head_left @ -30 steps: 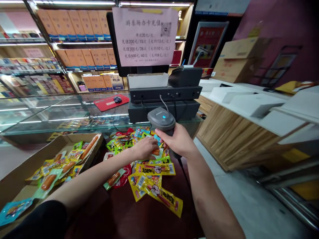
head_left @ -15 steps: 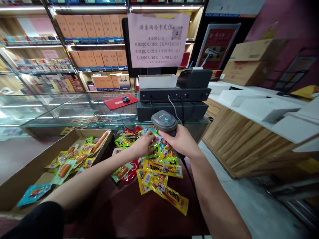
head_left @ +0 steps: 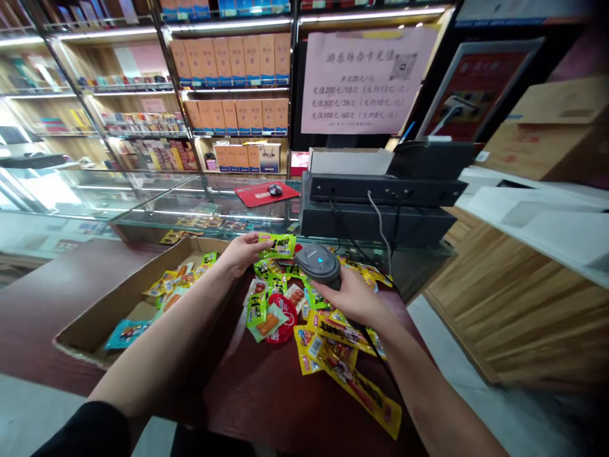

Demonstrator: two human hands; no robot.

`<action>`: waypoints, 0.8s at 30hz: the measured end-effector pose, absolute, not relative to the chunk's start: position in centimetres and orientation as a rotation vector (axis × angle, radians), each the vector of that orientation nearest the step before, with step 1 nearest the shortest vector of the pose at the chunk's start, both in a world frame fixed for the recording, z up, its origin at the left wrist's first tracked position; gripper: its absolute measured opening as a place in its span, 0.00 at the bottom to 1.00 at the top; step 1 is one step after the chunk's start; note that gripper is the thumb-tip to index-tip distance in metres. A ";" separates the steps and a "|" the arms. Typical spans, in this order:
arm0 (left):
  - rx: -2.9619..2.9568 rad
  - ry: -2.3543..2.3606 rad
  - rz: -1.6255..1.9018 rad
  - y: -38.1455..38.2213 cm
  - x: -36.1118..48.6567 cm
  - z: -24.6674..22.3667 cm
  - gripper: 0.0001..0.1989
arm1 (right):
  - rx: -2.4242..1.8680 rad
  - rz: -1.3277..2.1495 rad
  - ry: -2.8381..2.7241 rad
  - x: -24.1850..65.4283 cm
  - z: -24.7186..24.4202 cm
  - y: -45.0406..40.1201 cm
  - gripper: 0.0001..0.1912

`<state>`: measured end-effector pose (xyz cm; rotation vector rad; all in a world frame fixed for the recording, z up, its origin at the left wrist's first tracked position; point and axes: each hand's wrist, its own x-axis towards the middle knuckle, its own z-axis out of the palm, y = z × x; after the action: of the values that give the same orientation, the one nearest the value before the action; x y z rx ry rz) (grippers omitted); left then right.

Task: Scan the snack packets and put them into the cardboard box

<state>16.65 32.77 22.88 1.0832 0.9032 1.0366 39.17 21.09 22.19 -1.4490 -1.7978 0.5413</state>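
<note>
Near edge: black sleeve [head_left: 90, 431] on left arm, over dark red worktop [head_left: 266, 400]. Long yellow packets [head_left: 375, 397] lie overlapping on worktop, right of middle, one angled toward the near edge. Left side: open cardboard box [head_left: 83, 339] on worktop, blue packet [head_left: 126, 333] at its near end, mixed snack packets [head_left: 164, 282] further in; left forearm crosses in front of part of it.

Middle: red packet [head_left: 288, 327] partly under a pale green packet [head_left: 269, 324] with sausage-like pieces. Right hand [head_left: 354, 295] has fingers wrapped round grey scanner [head_left: 318, 263], blue light on top; grip mostly hidden by hand. Left hand [head_left: 240, 254] pinches a small green packet [head_left: 281, 246] by its left end, fingers closed on it, raised over far part of a loose packet pile. Packet's right end just beside scanner head; contact between them unclear.

Beyond: glass display case [head_left: 209, 200], red mat [head_left: 252, 195] on it with mouse [head_left: 275, 189]. Black till unit [head_left: 375, 219] right of mat, pink sign [head_left: 356, 82] above it. Wood-panelled counter [head_left: 518, 317] at right, cartons [head_left: 547, 143] on top. Back wall: lit shelves with rows of orange boxes [head_left: 233, 60].
</note>
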 end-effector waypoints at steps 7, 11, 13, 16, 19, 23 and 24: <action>1.031 0.853 1.011 33.9 15.2 22.9 0.13 | -1.349 0.655 -1.863 37.9 21.9 20.6 0.18; 1.051 0.900 0.947 34.2 15.1 22.4 0.14 | -1.340 0.677 -1.861 37.7 21.4 20.7 0.21; 1.063 0.931 0.933 34.3 15.1 22.2 0.15 | -1.343 0.654 -1.864 37.7 21.3 20.7 0.21; 1.082 0.952 0.928 34.2 15.2 22.1 0.17 | -1.344 0.629 -1.867 37.6 21.3 20.6 0.20; 1.097 0.960 0.918 34.1 15.3 22.2 0.19 | -1.329 0.636 -1.875 37.5 21.4 20.5 0.19; 1.094 0.981 0.908 33.8 15.4 22.5 0.19 | -1.340 0.648 -1.876 37.4 21.6 20.5 0.18; 1.094 0.984 0.903 33.7 15.4 22.5 0.19 | -1.344 0.648 -1.878 37.4 21.6 20.5 0.17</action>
<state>15.38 33.72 22.52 1.0943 0.9841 0.9034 37.44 20.46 21.61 -1.3442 -1.8785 0.6484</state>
